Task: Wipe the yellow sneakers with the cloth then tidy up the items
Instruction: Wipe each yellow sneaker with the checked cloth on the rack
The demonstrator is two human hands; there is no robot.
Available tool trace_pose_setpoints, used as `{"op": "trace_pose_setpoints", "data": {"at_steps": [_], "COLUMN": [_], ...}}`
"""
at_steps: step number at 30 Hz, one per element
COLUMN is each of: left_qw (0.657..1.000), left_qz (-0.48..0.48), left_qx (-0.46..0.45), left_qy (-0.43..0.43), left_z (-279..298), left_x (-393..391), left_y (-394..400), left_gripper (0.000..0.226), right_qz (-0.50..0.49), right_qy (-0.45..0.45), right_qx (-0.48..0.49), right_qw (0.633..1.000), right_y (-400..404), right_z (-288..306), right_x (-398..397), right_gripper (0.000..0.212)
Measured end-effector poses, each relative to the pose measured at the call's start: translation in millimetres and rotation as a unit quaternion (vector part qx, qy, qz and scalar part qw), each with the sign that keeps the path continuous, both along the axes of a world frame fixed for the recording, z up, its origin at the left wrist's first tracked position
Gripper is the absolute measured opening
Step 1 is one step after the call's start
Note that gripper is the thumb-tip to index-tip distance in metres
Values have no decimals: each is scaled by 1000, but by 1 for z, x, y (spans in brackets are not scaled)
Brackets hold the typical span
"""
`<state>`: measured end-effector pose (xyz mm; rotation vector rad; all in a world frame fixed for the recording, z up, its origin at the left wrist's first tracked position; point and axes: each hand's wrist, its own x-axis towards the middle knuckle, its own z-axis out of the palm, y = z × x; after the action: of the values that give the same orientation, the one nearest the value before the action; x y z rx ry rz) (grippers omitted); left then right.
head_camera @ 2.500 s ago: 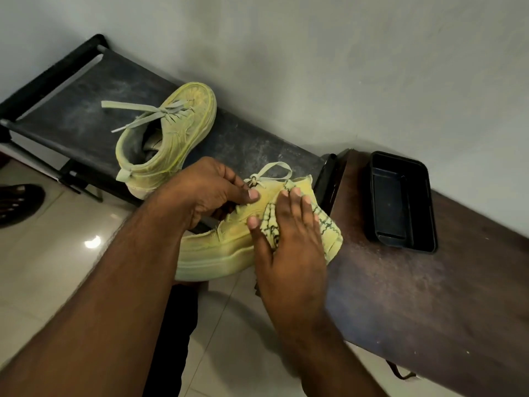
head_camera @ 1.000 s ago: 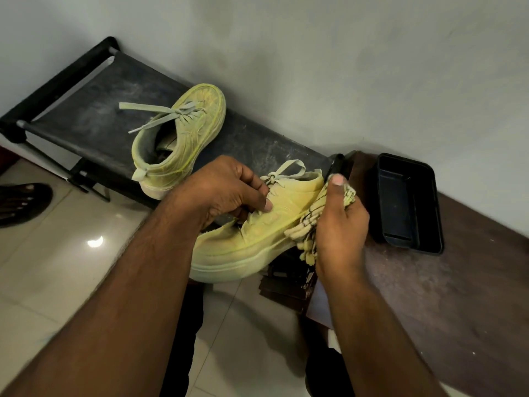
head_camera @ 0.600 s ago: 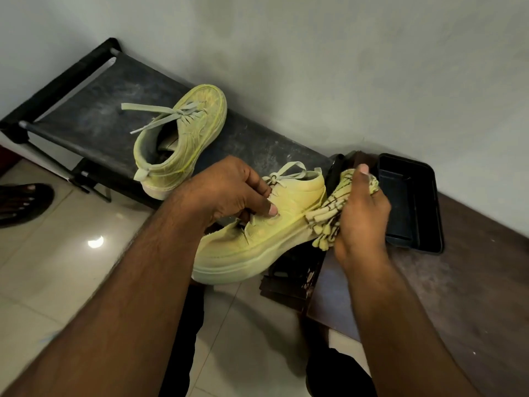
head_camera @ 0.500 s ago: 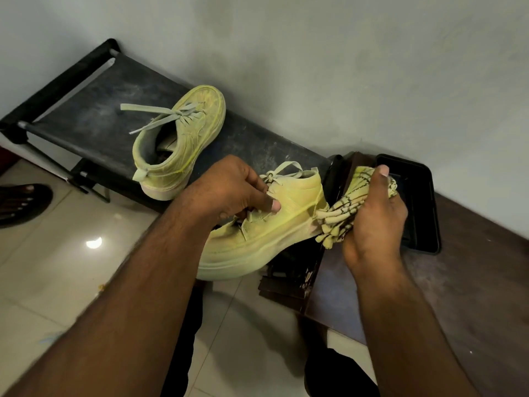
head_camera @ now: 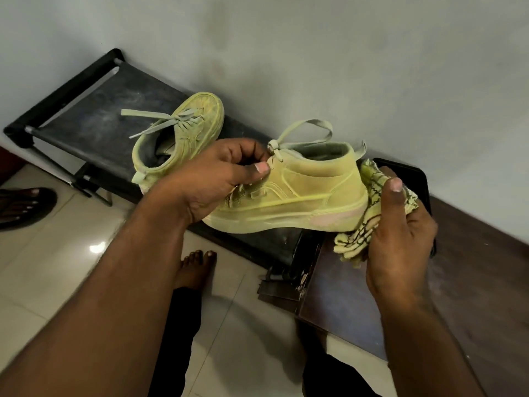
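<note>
- The yellow suede high-top sneaker [head_camera: 309, 193] is up off the bench, held level at centre frame, heel toward three o'clock. It looks light, with a soft, napped upper and a thick, stiff sole: best gripped at the laces and tongue, or by the sole edge.
- The left hand [head_camera: 217, 179] has it there, fingers curled around the lace area, thumb pressed on the side.
- The right hand [head_camera: 400, 224] grips a bunched yellow cloth with black line pattern [head_camera: 363, 224] right against the heel, at three o'clock of the shoe. Limp and easy to crumple, I'd say.
- The second yellow sneaker [head_camera: 183, 133] sits at ten o'clock on the black fabric folding stool [head_camera: 94, 121], laces splayed.
- A black plastic tray [head_camera: 420, 179] on the dark wooden bench [head_camera: 472, 282] is mostly hidden behind cloth and hand; its contents can't be made out.
- The held shoe's toe and far side are out of view, so how clean they are is unclear.
</note>
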<state>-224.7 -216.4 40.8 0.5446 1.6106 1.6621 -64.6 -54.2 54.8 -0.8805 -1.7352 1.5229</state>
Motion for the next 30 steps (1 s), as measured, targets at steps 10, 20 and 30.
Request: {"op": "trace_pose_setpoints", "data": {"at_steps": [10, 20, 30], "left_qw": [967, 951, 902], "left_qz": [166, 131, -229], "left_qx": [-142, -153, -291], "left_qy": [128, 236, 224], "left_z": [-37, -13, 21], "left_x": [4, 0, 40], "left_y": [25, 11, 24], "left_gripper": [35, 11, 17], "right_qz": [104, 76, -130], "right_qy": [-38, -152, -57], "right_qx": [19, 24, -176], "right_qw": [994, 985, 974], "right_y": [-51, -65, -35], "right_z": [-29, -49, -12], "right_x": [3, -4, 17], "right_gripper": [51, 55, 36]}}
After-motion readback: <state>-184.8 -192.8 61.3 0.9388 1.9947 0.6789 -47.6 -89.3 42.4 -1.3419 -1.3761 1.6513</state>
